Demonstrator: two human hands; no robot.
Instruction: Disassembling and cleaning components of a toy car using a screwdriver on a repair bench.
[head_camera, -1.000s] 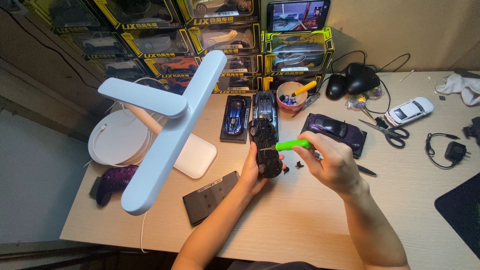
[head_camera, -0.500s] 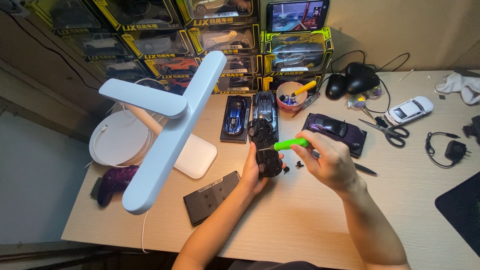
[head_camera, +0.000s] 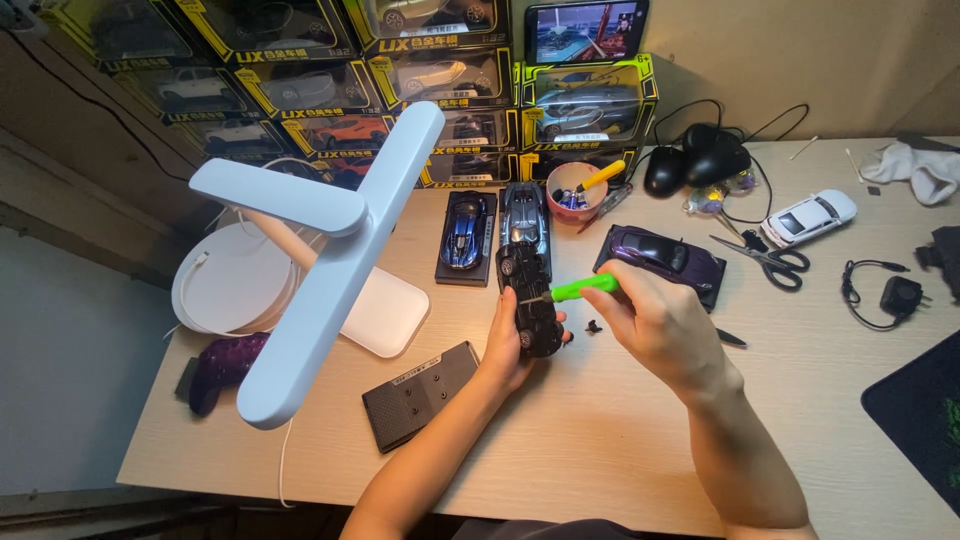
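Two hands meet over the middle of the counter (head_camera: 600, 440). Your left hand (head_camera: 508, 345) reaches in from below, palm up, and grasps a black toy car (head_camera: 530, 300) turned belly-up just above the counter. Your right hand (head_camera: 655, 325) comes in from the right, fingers clenched on a green screwdriver (head_camera: 585, 288) whose tip touches the car's underside. Four more loose toy cars lie nearby: one blue, one grey, one purple, one white. One pair of scissors (head_camera: 765, 258) lies right of them.
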